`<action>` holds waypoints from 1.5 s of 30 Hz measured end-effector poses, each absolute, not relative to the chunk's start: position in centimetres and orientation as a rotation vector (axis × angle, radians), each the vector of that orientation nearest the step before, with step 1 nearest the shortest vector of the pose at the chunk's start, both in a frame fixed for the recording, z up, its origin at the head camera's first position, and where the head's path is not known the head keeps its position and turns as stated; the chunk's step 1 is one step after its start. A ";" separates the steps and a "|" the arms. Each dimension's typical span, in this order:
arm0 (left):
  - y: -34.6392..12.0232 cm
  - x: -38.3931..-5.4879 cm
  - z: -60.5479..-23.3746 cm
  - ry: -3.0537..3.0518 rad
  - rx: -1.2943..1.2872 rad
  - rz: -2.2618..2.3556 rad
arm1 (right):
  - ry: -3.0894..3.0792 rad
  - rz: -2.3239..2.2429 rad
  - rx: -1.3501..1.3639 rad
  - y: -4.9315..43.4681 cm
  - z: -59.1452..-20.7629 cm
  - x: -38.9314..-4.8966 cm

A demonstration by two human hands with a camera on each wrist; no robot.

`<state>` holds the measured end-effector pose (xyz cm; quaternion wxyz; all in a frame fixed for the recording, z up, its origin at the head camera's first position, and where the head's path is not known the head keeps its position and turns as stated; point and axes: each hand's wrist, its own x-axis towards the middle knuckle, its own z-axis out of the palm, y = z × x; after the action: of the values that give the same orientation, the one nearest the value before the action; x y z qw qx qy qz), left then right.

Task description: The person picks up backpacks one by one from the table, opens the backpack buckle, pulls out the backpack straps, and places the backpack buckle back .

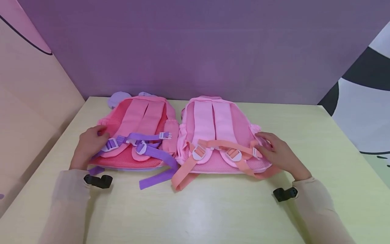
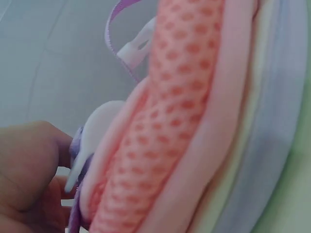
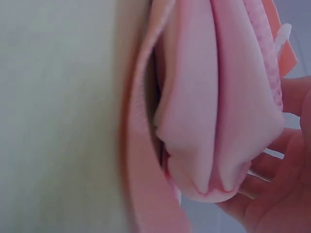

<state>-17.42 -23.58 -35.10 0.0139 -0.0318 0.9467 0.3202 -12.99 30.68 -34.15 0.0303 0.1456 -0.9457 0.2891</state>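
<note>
Two small backpacks lie side by side, strap side up. The left one is a coral-pink backpack [image 1: 128,122] with purple webbing straps [image 1: 161,157] and white buckles. The right one is a light-pink backpack [image 1: 240,122] with orange webbing straps [image 1: 186,171]. My left hand [image 1: 91,142] rests at the coral backpack's left side, its fingertips on the edge by the purple strap. In the left wrist view, a white strap adjuster [image 2: 99,128] sits by its fingers. My right hand [image 1: 281,154] touches the light-pink backpack's right side, fingers spread loosely beside the gathered side pocket [image 3: 243,97].
The backpacks lie on a pale wooden table [image 1: 195,213], with a purple panel [image 1: 195,51] upright behind it. A lilac round piece [image 1: 118,99] shows beyond the coral backpack's top. Strap ends trail toward the front. A light wall stands at the left.
</note>
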 end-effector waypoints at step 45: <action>-19.8 -16.6 -33.8 2.788 0.138 1.160 | -3.069 0.983 0.184 37.3 -33.1 -12.9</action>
<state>-16.61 -19.80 -33.76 0.0593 0.0454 0.9207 0.3831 -12.94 37.32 -33.13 -0.0432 0.0570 -0.9499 0.3042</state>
